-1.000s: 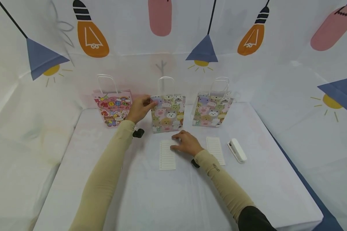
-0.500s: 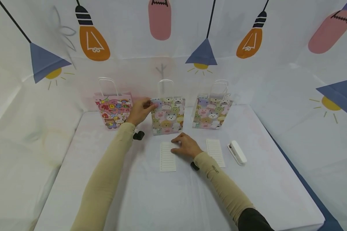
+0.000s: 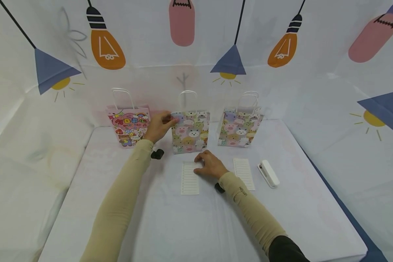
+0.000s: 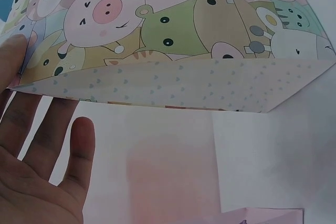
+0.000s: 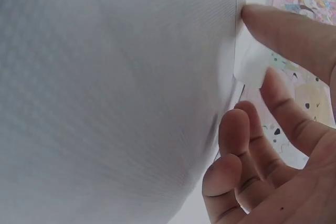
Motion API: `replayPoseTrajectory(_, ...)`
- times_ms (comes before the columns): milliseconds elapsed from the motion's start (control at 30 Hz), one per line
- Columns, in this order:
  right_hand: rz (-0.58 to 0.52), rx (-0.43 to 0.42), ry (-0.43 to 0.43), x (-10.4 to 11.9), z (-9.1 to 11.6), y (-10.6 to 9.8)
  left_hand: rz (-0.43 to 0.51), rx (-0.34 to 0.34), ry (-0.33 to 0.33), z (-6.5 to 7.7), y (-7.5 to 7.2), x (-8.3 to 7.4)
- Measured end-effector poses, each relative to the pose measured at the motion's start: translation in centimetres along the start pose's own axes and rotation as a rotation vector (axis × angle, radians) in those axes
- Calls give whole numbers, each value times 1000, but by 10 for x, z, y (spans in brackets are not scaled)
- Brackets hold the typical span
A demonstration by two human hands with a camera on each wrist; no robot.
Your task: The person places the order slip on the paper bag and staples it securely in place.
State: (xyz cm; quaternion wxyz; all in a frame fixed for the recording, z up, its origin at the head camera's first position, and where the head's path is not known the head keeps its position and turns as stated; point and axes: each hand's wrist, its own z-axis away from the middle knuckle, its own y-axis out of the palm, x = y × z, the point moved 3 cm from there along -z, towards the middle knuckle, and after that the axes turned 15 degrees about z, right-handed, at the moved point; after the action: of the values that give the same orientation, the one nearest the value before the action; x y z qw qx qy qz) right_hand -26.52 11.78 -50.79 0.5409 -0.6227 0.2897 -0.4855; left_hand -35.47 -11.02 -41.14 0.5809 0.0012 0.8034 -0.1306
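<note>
With thumb in front and fingers behind, my left hand [image 3: 158, 127] pinches the upper left edge of the middle paper gift bag [image 3: 190, 134], which stands upright and is printed with animal faces. In the left wrist view the thumb lies on the bag [image 4: 173, 30] and the other fingers spread below its folded-in side. My right hand [image 3: 212, 165] rests at the upper right of a white lined paper slip [image 3: 190, 183] flat on the table. Its thumb and forefinger stand apart at the slip's edge, and the remaining fingers are bent loosely in the right wrist view.
A pink cartoon gift bag [image 3: 131, 122] stands left of the middle bag; another animal-print bag [image 3: 240, 125] stands to its right. A second lined slip [image 3: 243, 173] and a white stapler [image 3: 268, 173] lie right of my right hand on the white table [image 3: 183, 233].
The head view has tipped slightly upward, so everything sits a little lower in it. Both hands, the bags and the slips hold their places.
</note>
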Motion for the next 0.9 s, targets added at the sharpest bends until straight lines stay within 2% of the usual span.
replayPoseTrajectory(267, -70, -3, -26, 0, -1, -2, -5, -5, 11, 2, 0, 1)
replayPoseTrajectory(400, -92, -22, -51, 0, -3, -8, 8, 0, -18, 2, 0, 1)
replayPoseTrajectory(567, -111, -91, -106, 4, -1, -22, 4, 0, -42, 4, 1, 1)
replayPoseTrajectory(733, -92, -187, -139, 9, 2, -41, -24, -9, -17, 5, 2, 0)
replayPoseTrajectory(900, -120, -268, -162, 14, 3, -59, -17, -9, -8, 8, 2, -1)
